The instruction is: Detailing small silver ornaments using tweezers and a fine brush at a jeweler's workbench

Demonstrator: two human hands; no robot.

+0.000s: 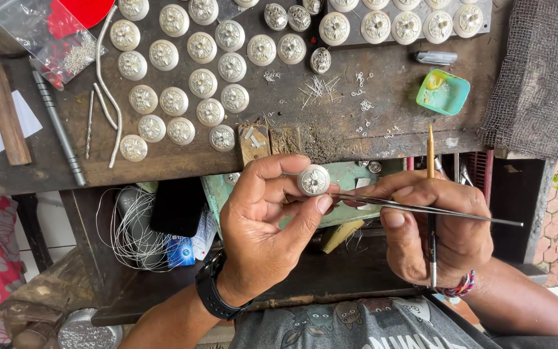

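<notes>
Across the upper half of the frame, a worn wooden workbench (356, 139) carries many round silver ornaments (203, 83) laid in loose rows, with loose wire bits (318, 87) scattered near the upper centre. A small turquoise dish (442, 92) sits at the upper right beside a dark mesh cloth (544, 71); a plastic bag (46, 39) with red contents lies at the upper left, near a wooden stick (6, 113) and a metal rod (59, 129). A coil of thin wire (130, 232) hangs below the bench edge at lower left. At centre frame, the left hand (263, 232), wearing a black wristwatch (213, 291), pinches one round silver piece (313, 180) between thumb and fingertips. The right hand (437, 229) is closed around tweezers (421, 210), their tips reaching just beside that piece, and also holds a thin brush (431, 194) upright.
</notes>
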